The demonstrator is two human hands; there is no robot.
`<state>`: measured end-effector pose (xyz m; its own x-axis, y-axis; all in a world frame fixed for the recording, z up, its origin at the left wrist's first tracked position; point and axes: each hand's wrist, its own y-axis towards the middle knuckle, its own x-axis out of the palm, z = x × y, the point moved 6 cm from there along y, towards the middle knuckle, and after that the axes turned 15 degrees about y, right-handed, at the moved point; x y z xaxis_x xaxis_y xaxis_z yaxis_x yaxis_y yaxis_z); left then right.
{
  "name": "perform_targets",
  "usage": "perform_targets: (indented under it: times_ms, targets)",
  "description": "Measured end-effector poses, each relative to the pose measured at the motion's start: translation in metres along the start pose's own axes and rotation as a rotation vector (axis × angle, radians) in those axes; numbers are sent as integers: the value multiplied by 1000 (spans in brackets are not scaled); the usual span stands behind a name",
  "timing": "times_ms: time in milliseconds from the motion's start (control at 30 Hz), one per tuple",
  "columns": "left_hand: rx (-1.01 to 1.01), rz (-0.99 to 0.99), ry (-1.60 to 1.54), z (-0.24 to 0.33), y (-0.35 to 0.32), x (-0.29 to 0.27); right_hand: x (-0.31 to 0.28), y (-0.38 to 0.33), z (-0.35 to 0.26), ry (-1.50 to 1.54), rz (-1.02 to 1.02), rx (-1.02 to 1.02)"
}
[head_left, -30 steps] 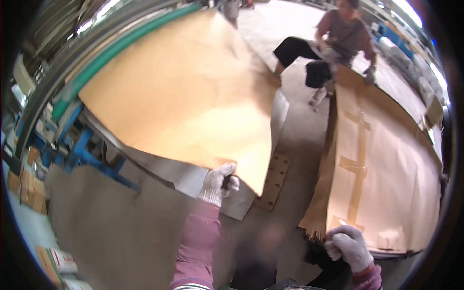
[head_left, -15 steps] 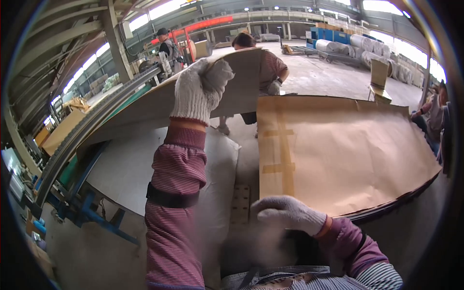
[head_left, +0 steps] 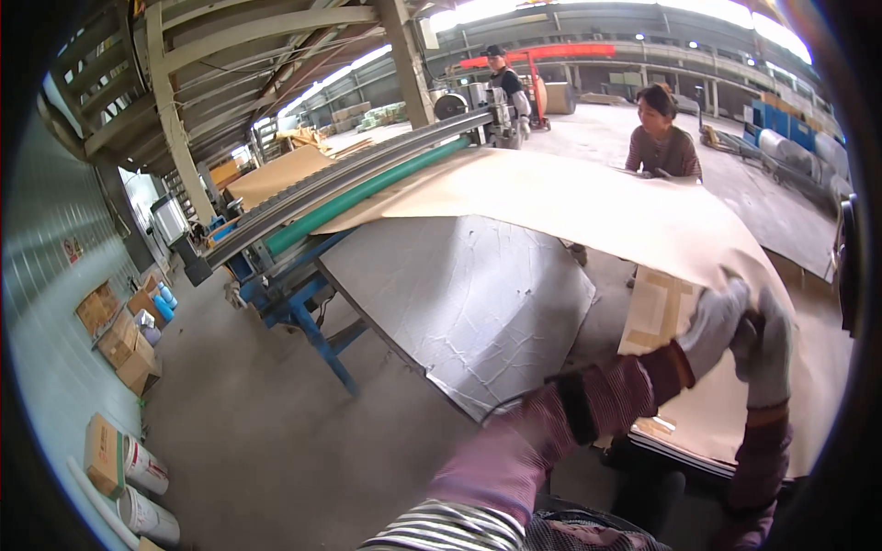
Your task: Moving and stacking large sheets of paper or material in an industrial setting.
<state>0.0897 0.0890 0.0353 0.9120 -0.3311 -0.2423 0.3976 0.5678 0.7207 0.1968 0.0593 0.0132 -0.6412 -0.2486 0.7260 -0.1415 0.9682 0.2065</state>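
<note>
the left hand (head_left: 715, 326) seems to have its grip closed on the brown sheet (head_left: 570, 197); the right hand (head_left: 767, 354) is just beside, its grip too blurred to tell. the sheet already spans from the green roller (head_left: 367, 198) to over the taped stack (head_left: 650, 308), not yet lying flat.
</note>
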Motion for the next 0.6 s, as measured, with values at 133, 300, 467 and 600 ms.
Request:
perform_targets:
  times_ms: [133, 300, 467, 600]
  targets:
    - [-734, -193, -904, 13, -64, 8, -14, -42, -4, -345, 419, -126]
    - [-883, 197, -852, -54, -115, -69, -113, -70, -49, -666, 639, -175]
    - [-862, 443, -694, -64, -148, -156, -166, -101, -69, -676, 740, -230]
    - [-900, 499, -747, -96, -183, -184, -173, -131, -99, -702, 753, -320]
